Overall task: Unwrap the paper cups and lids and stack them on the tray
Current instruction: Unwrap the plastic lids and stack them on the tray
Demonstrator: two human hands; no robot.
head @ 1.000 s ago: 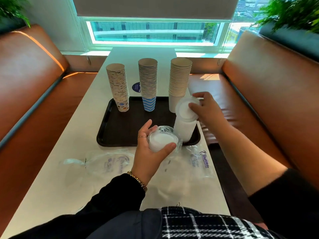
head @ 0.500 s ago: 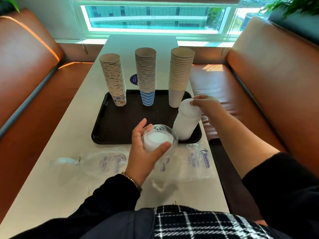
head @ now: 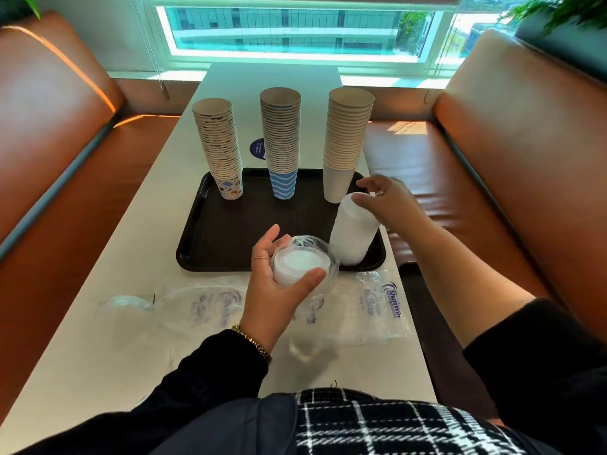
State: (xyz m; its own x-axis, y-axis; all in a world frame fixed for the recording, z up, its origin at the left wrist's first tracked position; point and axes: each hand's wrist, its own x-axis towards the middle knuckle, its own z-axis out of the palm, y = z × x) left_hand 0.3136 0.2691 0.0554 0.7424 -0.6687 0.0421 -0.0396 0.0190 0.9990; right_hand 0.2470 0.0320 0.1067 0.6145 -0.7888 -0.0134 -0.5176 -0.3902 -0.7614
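Note:
A black tray (head: 230,231) holds three tall stacks of paper cups: a patterned stack (head: 218,149), a blue-wave stack (head: 281,142) and a plain white stack (head: 346,139). A white stack of lids (head: 353,238) stands at the tray's front right corner, leaning slightly. My right hand (head: 391,198) hovers at its top with fingers spread, thumb near the rim, and is blurred. In front of the tray, my left hand (head: 272,290) grips a short stack of lids in clear plastic wrap (head: 300,262).
Empty clear wrappers lie on the white table in front of the tray, one at the left (head: 197,303) and one with blue print at the right (head: 384,307). Brown bench seats flank the table on both sides. A window is at the far end.
My right hand lowered the tilted lid stack onto the tray's front right corner, then spread its fingers off the top. My left hand kept hold of the wrapped lids.

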